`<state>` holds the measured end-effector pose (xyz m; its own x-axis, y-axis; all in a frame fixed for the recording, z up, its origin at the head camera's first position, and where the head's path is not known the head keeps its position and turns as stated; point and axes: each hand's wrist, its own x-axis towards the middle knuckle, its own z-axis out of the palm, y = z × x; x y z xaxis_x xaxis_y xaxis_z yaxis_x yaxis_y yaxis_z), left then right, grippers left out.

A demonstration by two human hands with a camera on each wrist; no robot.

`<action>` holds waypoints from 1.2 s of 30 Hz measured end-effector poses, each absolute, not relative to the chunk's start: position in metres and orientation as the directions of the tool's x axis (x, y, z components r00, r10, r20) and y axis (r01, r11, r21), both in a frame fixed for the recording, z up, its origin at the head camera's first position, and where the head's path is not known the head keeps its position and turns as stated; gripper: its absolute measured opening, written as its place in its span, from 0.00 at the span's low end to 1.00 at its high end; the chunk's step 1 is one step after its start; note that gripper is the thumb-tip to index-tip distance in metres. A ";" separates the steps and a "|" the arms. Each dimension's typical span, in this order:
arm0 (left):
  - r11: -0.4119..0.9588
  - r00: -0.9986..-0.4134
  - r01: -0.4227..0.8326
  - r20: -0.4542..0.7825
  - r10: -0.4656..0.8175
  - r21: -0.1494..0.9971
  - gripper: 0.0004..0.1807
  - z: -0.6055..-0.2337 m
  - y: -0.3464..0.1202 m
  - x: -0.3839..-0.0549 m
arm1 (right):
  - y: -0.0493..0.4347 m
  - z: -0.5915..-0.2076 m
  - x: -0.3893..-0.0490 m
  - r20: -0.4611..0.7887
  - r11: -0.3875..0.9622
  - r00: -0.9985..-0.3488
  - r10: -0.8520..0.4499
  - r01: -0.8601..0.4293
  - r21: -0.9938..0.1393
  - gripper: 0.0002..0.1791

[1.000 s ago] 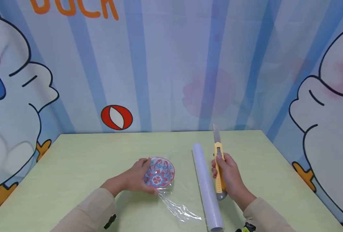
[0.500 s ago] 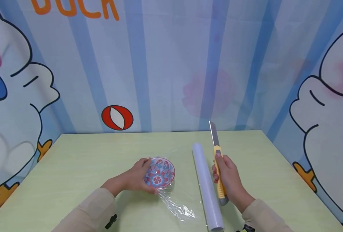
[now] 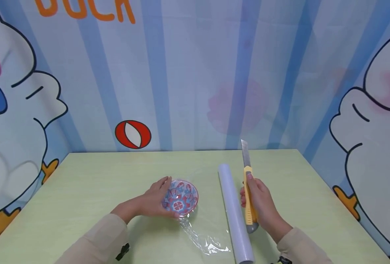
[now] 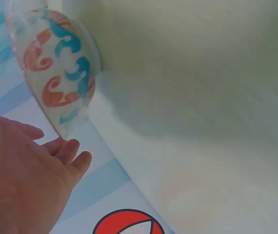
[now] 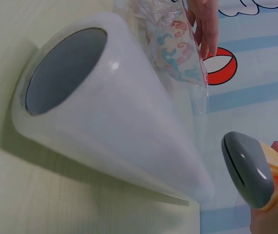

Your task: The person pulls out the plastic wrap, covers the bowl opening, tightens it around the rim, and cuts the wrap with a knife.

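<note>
A small bowl (image 3: 180, 197) with a red and blue pattern stands on the table, wrapped in clear plastic film (image 3: 208, 244). My left hand (image 3: 153, 200) holds it by its left side, fingers at the far edge and thumb at the near edge. In the left wrist view the bowl (image 4: 56, 63) tapers to its foot on the table. My right hand (image 3: 261, 200) grips a yellow utility knife (image 3: 249, 217), its long blade extended and pointing away, thumb on the handle. A thick white roll (image 3: 236, 216) lies just left of the knife; film stretches from the bowl toward it.
The pale green table (image 3: 99, 183) ends at a striped blue backdrop (image 3: 195, 73) with printed cartoon figures along its back and sides. In the right wrist view the hollow end of the roll (image 5: 109, 112) faces the camera.
The knife tipped left, then swung back more upright in my right hand. The loose film near the roll shifted slightly. My left hand stays on the bowl with hardly any movement.
</note>
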<state>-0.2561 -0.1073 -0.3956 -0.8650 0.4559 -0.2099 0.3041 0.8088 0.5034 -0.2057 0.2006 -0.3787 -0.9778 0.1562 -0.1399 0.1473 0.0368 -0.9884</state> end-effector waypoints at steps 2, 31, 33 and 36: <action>0.807 -0.866 0.316 -0.195 0.459 0.498 0.57 -0.391 -0.107 -0.261 | 0.200 -0.378 -0.207 -0.139 0.030 -0.981 0.137 0.144 -0.989 0.26; 0.942 -0.886 0.203 -0.360 0.293 0.266 0.23 -0.374 -0.029 -0.332 | 0.171 -0.369 -0.201 -0.227 0.098 -0.965 -0.131 0.215 -0.972 0.18; 0.944 -0.884 0.197 -0.368 0.288 0.265 0.22 -0.374 -0.028 -0.334 | 0.168 -0.367 -0.201 -0.233 0.112 -0.959 -0.161 0.217 -0.970 0.18; 0.948 -0.880 0.193 -0.382 0.281 0.253 0.20 -0.373 -0.027 -0.337 | 0.163 -0.365 -0.202 -0.245 0.136 -0.950 -0.196 0.221 -0.966 0.19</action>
<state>-0.3372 -0.0271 -0.3734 -0.8805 0.2813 -0.3815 0.1931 0.9479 0.2535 -0.2020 0.1628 -0.3647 -0.9496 -0.1958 -0.2449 0.2211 0.1356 -0.9658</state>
